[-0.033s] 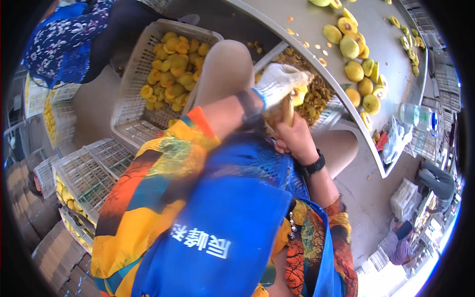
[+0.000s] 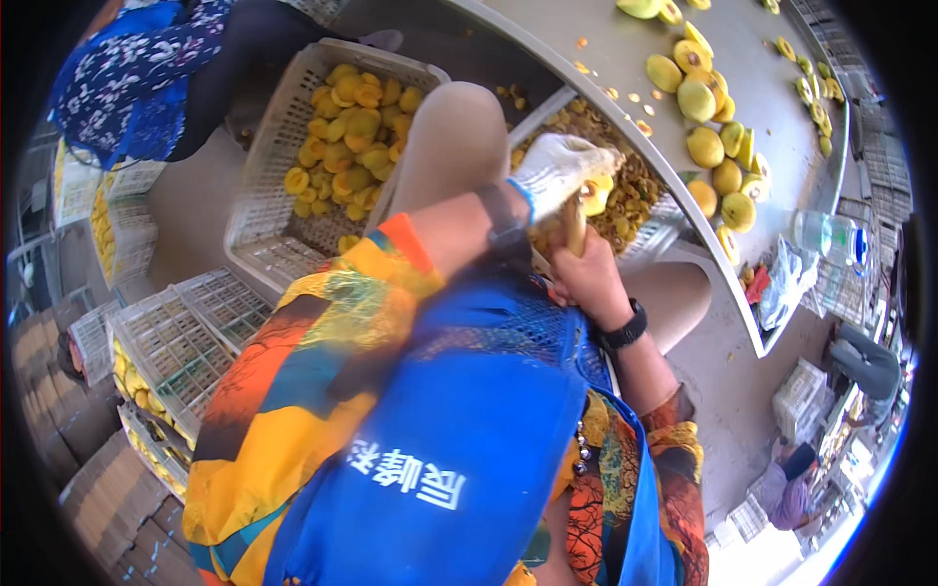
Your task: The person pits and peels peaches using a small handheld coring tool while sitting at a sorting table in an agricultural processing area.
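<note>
My left hand (image 2: 565,172), in a white glove, is closed around a yellow peach half (image 2: 599,193), whose cut side shows at the fingertips. Bare and wrapped round a wooden handle (image 2: 576,230), my right hand (image 2: 592,277) brings a pitting tool up against that fruit. The tool's working end is mostly hidden at the peach. Both hands are over a container of brown pits and scraps (image 2: 640,190), between my knees. Beyond it, several halved peaches (image 2: 696,101) lie along the metal table (image 2: 596,34).
Left of my knee stands a white plastic crate (image 2: 248,161) holding yellow peach halves (image 2: 342,137). Stacked crates (image 2: 195,317) are at my left side. A plastic bottle (image 2: 826,234) and a clear bag (image 2: 782,283) sit by the table's right corner. A person in a patterned top (image 2: 137,78) is at upper left.
The whole view has shifted slightly. Both hands keep their hold, and a little more of the peach half shows beside the tool.
</note>
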`<action>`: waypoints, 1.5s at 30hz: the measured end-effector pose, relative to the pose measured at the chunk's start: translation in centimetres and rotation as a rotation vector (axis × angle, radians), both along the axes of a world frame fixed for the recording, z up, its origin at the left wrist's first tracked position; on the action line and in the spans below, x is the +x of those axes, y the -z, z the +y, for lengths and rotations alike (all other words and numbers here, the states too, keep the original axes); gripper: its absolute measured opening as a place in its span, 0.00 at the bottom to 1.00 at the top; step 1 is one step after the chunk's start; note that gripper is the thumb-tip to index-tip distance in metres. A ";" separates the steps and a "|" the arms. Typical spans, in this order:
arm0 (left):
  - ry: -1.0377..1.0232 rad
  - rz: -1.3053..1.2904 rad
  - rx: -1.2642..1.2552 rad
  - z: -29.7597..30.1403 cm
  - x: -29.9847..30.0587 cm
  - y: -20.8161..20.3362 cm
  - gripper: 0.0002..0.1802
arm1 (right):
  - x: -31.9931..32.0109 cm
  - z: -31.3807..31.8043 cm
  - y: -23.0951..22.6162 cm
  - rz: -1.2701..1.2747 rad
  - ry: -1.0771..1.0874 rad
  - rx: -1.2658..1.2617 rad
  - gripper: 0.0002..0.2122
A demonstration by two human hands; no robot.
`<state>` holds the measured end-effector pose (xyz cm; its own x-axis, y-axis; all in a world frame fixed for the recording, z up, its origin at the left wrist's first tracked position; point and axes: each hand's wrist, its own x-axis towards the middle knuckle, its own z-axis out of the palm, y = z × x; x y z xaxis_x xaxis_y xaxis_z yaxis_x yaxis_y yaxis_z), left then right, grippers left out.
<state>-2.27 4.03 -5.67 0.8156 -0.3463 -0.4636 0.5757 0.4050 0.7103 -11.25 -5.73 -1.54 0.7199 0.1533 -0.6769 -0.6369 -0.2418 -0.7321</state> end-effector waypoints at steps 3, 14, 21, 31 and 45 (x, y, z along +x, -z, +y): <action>0.034 0.076 -0.414 -0.1 0.4 2.3 0.09 | 0.5 0.0 0.1 -0.020 -0.005 -0.101 0.05; 0.108 0.026 -0.301 1.0 1.4 -0.3 0.12 | 2.0 0.0 -1.4 0.066 0.031 0.115 0.05; -0.088 0.042 -0.221 1.3 0.8 -2.2 0.09 | 2.0 -0.1 -0.6 0.213 0.143 0.513 0.06; 0.061 -0.130 -0.206 1.3 1.1 -1.1 0.11 | 0.5 1.8 -0.1 -0.053 0.206 0.202 0.06; 0.184 -0.074 -0.241 0.4 1.1 0.1 0.14 | 0.1 1.2 -0.8 0.025 0.217 0.216 0.05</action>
<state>-1.18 4.42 -5.74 0.7577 -0.5838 -0.2918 0.6051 0.4607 0.6493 -11.13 -4.49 -0.76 0.7348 0.1403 -0.6636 -0.6754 0.0613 -0.7349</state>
